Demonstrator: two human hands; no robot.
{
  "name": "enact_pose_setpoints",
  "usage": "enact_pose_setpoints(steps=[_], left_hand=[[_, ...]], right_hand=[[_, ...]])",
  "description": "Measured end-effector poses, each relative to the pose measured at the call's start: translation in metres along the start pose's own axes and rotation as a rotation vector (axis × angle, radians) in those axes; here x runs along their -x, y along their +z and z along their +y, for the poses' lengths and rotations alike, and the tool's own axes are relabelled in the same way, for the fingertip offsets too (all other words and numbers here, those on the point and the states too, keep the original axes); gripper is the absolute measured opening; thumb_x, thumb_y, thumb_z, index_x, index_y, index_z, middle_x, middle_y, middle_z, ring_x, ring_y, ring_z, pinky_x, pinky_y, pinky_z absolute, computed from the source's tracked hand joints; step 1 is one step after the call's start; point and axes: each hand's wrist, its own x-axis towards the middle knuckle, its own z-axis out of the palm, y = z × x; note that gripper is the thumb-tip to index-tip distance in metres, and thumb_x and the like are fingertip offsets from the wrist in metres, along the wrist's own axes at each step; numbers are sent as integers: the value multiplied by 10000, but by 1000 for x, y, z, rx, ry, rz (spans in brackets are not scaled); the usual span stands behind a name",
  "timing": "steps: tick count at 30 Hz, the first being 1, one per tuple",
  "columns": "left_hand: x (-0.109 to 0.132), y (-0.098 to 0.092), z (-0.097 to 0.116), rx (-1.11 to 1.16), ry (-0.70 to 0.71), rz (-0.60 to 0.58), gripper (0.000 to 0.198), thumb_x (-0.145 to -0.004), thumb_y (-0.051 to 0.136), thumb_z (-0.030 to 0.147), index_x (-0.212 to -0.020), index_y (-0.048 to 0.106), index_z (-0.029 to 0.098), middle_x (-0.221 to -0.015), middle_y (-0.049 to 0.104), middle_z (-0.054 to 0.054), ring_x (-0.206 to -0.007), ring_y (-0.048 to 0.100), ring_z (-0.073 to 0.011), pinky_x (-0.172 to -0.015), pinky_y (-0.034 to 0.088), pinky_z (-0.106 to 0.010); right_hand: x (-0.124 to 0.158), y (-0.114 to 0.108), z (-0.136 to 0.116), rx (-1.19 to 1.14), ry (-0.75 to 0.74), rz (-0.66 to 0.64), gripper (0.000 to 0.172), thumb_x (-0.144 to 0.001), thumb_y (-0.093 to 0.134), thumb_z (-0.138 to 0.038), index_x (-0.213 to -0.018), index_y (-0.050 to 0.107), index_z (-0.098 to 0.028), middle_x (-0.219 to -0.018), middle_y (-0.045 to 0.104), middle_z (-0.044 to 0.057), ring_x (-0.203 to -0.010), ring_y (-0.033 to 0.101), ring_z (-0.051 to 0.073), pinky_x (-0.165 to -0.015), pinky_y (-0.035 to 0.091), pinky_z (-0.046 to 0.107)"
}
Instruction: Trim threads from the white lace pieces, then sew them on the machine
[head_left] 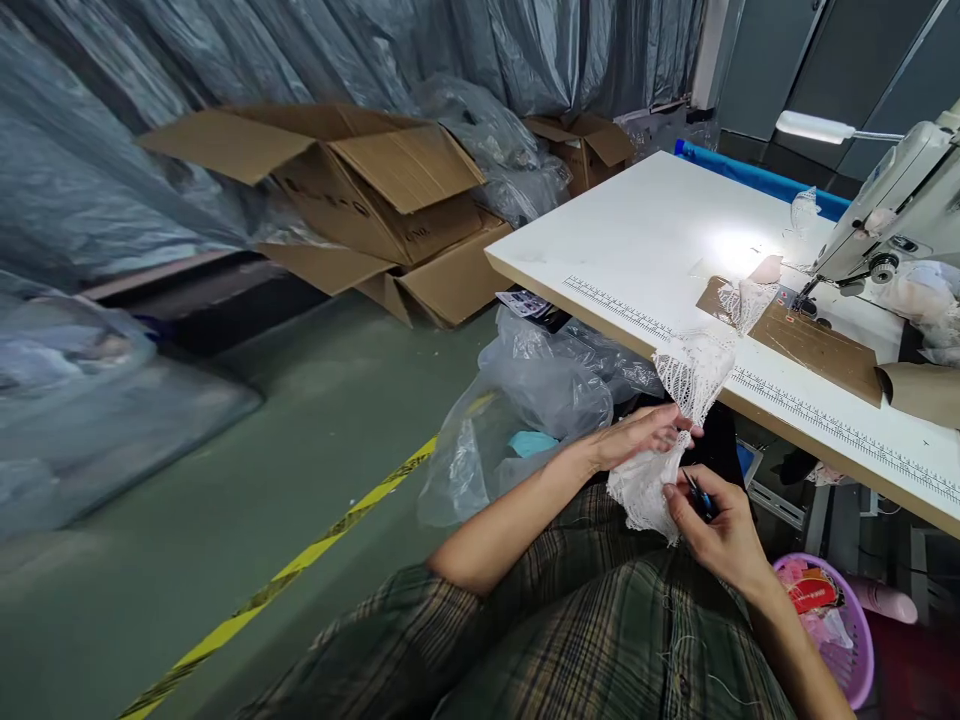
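Note:
White lace (651,490) hangs in front of my lap and runs up over the table edge in a string of joined pieces toward the sewing machine (892,200). My left hand (637,438) grips the lace near a narrow join, its fingers partly hidden by the fabric. Just below and to the right, my right hand (716,525) is closed around small dark thread snips (699,495), their tip close to the lace. Another lace piece (750,298) lies on the table beside the presser foot.
The white sewing table (622,230) has a printed ruler along its front edge. Beneath its left corner sits a clear plastic bag (517,400). Open cardboard boxes (375,190) stand at the back left. A purple basket (862,640) is on the floor at right; yellow-black tape (300,570) crosses the floor.

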Motion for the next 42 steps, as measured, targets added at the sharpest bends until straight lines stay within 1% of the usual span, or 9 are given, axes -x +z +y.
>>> enact_pose_setpoints(steps=[3,7,11,19,25,29,35,39,42], left_hand=[[2,3,-7,214,-164,-170,789,-597,769,735,-1089,676,125,-951,690,-94,-749,634,-155,-672,493,-264],[14,4,1,130,-103,12,563,-576,904,492,-961,712,129,-818,670,-21,-694,603,-103,-635,456,-204],[20,1,13,-6,-26,102,465,-628,864,515,-834,721,124,-823,676,-22,-747,594,-110,-691,453,-212],[23,3,15,-158,22,156,444,-708,781,556,-829,729,132,-784,662,-21,-717,551,-116,-646,408,-221],[24,4,14,-145,10,237,447,-688,774,559,-762,687,127,-694,602,1,-653,515,-104,-604,391,-219],[25,5,14,-129,0,223,424,-696,770,538,-759,676,129,-703,604,-2,-672,533,-112,-616,401,-226],[24,3,11,-145,-6,214,419,-694,782,523,-741,670,122,-681,595,11,-647,515,-101,-600,385,-218],[24,3,7,-108,-46,191,452,-681,794,545,-767,682,116,-706,633,-7,-658,550,-108,-602,413,-213],[23,2,2,-61,-85,155,489,-678,785,579,-807,676,120,-734,659,-16,-645,580,-118,-595,431,-218]], right_hand=[[3,-3,1,48,-14,-34,296,-909,528,-405,-802,647,-157,-637,528,-13,-549,426,93,-536,374,217],[-2,-17,13,74,88,-22,436,-945,431,-536,-927,659,-165,-699,580,7,-569,468,114,-539,390,236],[-18,-24,28,111,181,59,641,-973,229,-635,-930,670,-172,-694,562,21,-582,473,138,-534,383,262],[-44,-20,23,209,139,46,626,-921,317,-702,-747,617,-180,-556,472,-20,-524,399,119,-515,314,252],[-37,-15,31,128,170,96,636,-905,337,-726,-740,611,-177,-577,470,-19,-543,388,118,-518,304,252],[-30,-9,32,111,208,59,624,-921,327,-705,-797,633,-174,-591,483,-15,-555,405,125,-523,307,254],[-37,0,30,115,170,60,592,-898,353,-717,-680,541,-199,-592,488,-14,-551,403,121,-531,293,259],[-33,6,36,-66,186,78,584,-897,336,-735,-706,494,-206,-608,449,-18,-562,387,118,-524,329,253],[-22,8,39,-167,207,-21,514,-893,390,-711,-800,492,-216,-588,418,-47,-524,354,106,-484,323,239]])
